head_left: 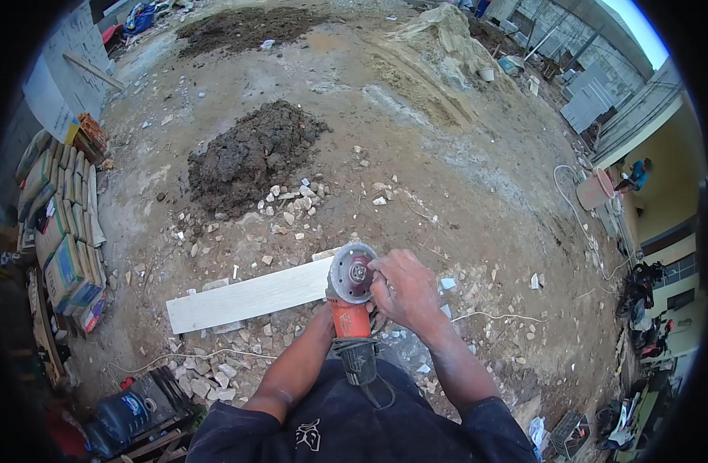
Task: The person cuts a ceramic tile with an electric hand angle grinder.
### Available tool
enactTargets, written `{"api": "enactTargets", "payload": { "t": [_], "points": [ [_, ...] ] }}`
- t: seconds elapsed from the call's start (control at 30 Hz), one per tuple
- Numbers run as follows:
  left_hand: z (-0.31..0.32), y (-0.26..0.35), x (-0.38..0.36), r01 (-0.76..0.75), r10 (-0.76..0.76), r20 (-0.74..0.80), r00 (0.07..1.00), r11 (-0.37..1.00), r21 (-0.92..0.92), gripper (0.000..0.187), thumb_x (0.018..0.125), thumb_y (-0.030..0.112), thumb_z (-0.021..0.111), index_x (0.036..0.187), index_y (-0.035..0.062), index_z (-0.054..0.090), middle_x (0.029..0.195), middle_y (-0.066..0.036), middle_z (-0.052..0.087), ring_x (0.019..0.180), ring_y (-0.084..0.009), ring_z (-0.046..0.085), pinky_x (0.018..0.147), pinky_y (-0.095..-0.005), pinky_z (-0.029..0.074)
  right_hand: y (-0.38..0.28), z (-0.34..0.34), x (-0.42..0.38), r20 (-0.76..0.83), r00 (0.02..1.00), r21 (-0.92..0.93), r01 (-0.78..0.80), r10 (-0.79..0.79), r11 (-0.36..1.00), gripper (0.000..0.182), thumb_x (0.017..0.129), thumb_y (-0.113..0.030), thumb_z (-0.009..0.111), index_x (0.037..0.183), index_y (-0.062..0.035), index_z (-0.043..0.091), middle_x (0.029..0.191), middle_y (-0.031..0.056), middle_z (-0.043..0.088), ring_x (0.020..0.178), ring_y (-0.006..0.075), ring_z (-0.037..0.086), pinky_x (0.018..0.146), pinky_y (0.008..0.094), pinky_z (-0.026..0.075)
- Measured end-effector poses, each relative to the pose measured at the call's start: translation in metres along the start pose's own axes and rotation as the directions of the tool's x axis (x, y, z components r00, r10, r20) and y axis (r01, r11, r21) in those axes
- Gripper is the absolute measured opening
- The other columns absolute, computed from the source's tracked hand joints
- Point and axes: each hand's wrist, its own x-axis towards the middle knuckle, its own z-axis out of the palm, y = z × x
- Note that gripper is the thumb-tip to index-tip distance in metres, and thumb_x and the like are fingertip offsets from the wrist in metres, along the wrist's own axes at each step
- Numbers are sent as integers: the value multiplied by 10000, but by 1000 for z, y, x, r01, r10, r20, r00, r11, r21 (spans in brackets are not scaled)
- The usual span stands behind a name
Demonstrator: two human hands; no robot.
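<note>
An orange and black angle grinder [351, 320] is held upright in front of my body, its round metal disc [353, 273] facing up at me. My right hand [404, 289] is at the disc's right side, fingers bent and pressed together near the centre nut; whatever they pinch is too small to make out. My left hand [323, 320] is mostly hidden behind the grinder's body, and its fingers do not show. Beyond my left forearm a long pale plank-like tile [246, 297] lies on the stony ground, its right end behind the grinder.
A dark soil mound [250, 154] and broken stones [298, 202] lie ahead. Stacked bags [65, 224] and a blue water jug [123, 417] are at left. A pink bucket [595, 189], a person [638, 176] and motorbikes [643, 289] are at right. A thin cable [500, 315] crosses the ground.
</note>
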Motion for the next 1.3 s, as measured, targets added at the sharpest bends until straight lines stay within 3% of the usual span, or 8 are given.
{"api": "enactTargets", "payload": {
  "t": [0.33, 0.53, 0.87, 1.0, 1.03, 1.17, 1.23, 1.3],
  "points": [
    [24, 4, 6, -187, 327, -319, 889, 898, 398, 394, 945, 380, 583, 1159, 50, 592, 854, -147, 667, 657, -258, 680, 545, -376, 590, -5, -1, 3, -17, 1000, 31, 26, -25, 999, 263, 745, -74, 627, 1005, -72, 662, 796, 105, 584, 736, 292, 602, 624, 406, 492],
    [24, 21, 6, -44, 50, 1, 999, 883, 468, 457, 933, 386, 600, 1232, 43, 558, 975, -145, 676, 745, -252, 696, 608, -403, 608, 6, -4, 10, 31, 999, -87, -6, 8, 996, 256, 771, -128, 642, 1013, -45, 653, 894, 118, 624, 827, 298, 626, 684, 403, 521],
    [71, 28, 11, 97, -31, -115, 993, 769, 632, 681, 819, 508, 692, 1256, 2, 561, 960, -114, 686, 882, -225, 693, 846, -373, 575, -10, -31, 59, -32, 715, 139, 696, -699, 705, 305, 844, -344, 679, 740, -98, 531, 786, 56, 502, 716, 252, 535, 588, 384, 418],
    [76, 48, 5, 181, -179, -72, 981, 731, 658, 725, 790, 533, 712, 1250, -10, 574, 965, -104, 690, 900, -214, 690, 874, -358, 560, -2, -19, 39, -177, 852, 268, 524, -493, 809, 404, 889, -333, 645, 637, -115, 418, 621, 29, 357, 598, 190, 429, 517, 351, 328],
    [76, 54, 7, 185, -186, -70, 980, 729, 659, 725, 790, 533, 712, 1250, -10, 574, 965, -104, 690, 900, -214, 690, 874, -358, 560, -3, -17, 31, -127, 989, 599, 140, -79, 788, 429, 928, -341, 604, 632, -115, 391, 610, 13, 328, 598, 164, 402, 529, 335, 320],
    [83, 73, 20, 214, -404, -64, 913, 339, 916, 767, 718, 626, 698, 1092, -44, 688, 1033, -103, 707, 895, -182, 675, 821, -305, 532, 16, 11, 11, 395, 713, 911, -384, 579, -148, 480, 1020, -373, 484, 635, -105, 379, 621, -25, 317, 627, 115, 369, 588, 285, 311],
    [81, 71, 21, 289, -440, -131, 888, 312, 905, 779, 683, 591, 748, 1094, -66, 668, 1004, -125, 713, 894, -224, 697, 809, -344, 565, 18, 13, 3, 394, 707, 907, -405, 587, -120, 476, 1026, -419, 466, 681, -91, 464, 645, -25, 369, 645, 113, 397, 626, 266, 328],
    [63, 68, 20, 305, -439, -126, 890, 366, 879, 783, 671, 553, 764, 1133, -68, 644, 1021, -133, 708, 890, -229, 700, 837, -353, 565, 6, 8, 4, -74, 741, 868, -281, 667, 409, 459, 1031, -442, 446, 764, -80, 539, 684, -3, 433, 668, 136, 425, 658, 282, 367]
  ]
}}
